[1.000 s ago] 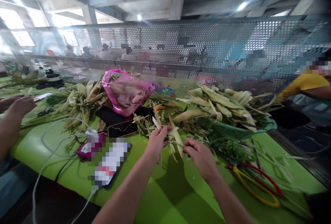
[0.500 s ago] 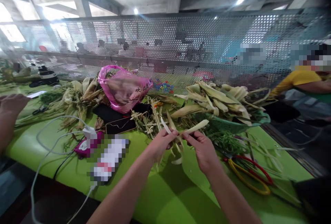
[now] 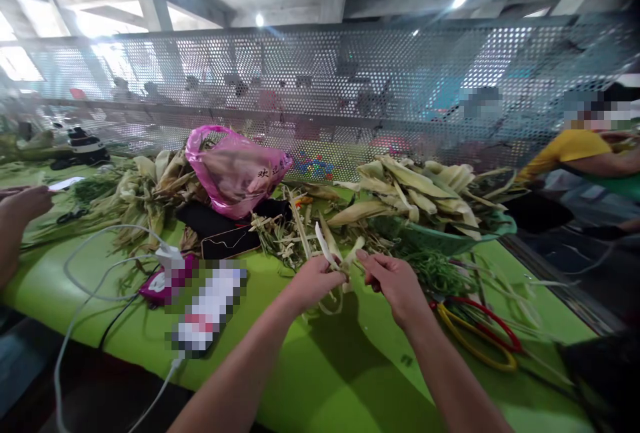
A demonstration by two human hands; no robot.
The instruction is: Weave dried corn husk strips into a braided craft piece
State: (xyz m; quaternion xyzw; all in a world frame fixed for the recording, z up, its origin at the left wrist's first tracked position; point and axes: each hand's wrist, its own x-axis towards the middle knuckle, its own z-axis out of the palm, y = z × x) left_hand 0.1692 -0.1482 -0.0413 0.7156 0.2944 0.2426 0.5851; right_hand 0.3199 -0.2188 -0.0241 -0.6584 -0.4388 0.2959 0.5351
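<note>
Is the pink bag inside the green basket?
No, the pink plastic bag sits among corn husks, well left of the green basket.

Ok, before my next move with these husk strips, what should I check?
1. Left hand grip on the husk strips: ok, closed on them.
2. Right hand grip: ok, pinching the same strips.
3. White cable away from the hands: ok, off to the left.
4. Green basket of husks close by: ok, just beyond the right hand.
5. Strips tied or loose: cannot tell.
</note>
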